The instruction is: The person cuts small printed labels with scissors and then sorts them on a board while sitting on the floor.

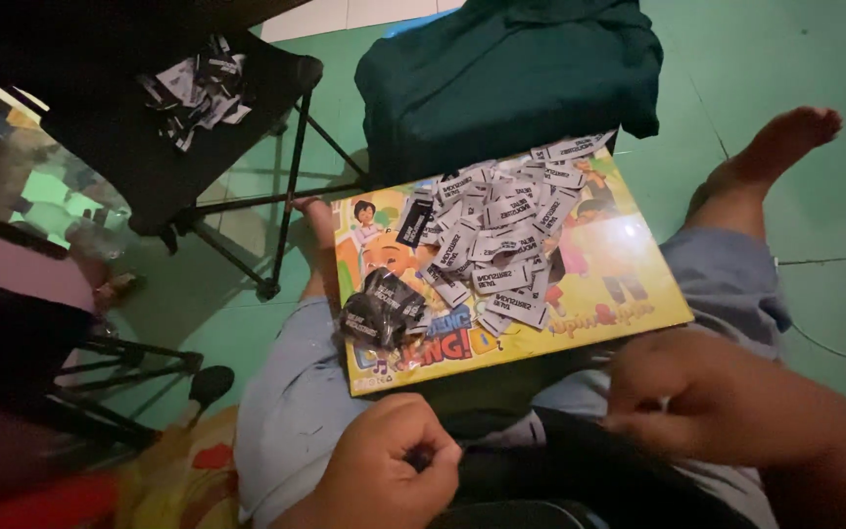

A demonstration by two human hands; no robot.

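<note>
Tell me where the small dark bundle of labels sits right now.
The dark bundle lies on the left part of the colourful board on the person's lap, just left of the loose label pile.

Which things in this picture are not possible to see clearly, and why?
- Head view: what the left hand pinches is hidden inside its closed fingers.
- Head view: the right hand is blurred by motion; its grip cannot be told.
- Head view: the black bundle on the picture board is too dark to make out.
- Head view: the dark chair fades into shadow.
</note>
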